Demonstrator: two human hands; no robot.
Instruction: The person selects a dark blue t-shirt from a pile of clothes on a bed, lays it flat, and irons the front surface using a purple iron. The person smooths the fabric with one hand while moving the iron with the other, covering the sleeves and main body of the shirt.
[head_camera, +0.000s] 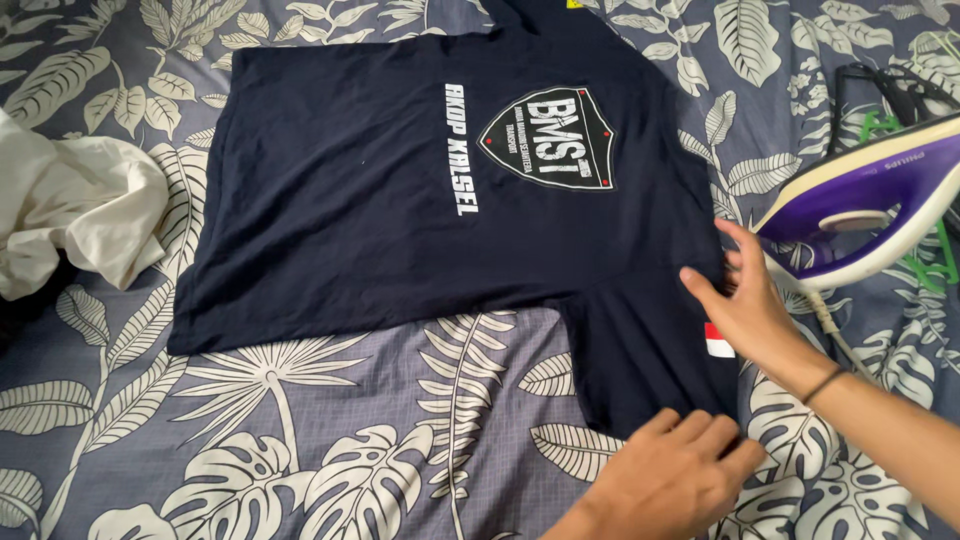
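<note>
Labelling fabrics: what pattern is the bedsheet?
Grey-blue sheet with large white-and-cream leaf print; head view.

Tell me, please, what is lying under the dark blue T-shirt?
The dark blue T-shirt lies flat on a grey leaf-print sheet, which shows all around it. Both hands, left and right, press its sleeve. Whatever else is beneath stays covered.

Leaf-print bedsheet (330, 440) under shirt (400, 200), iron (860, 195), cloth (80, 210)
</note>
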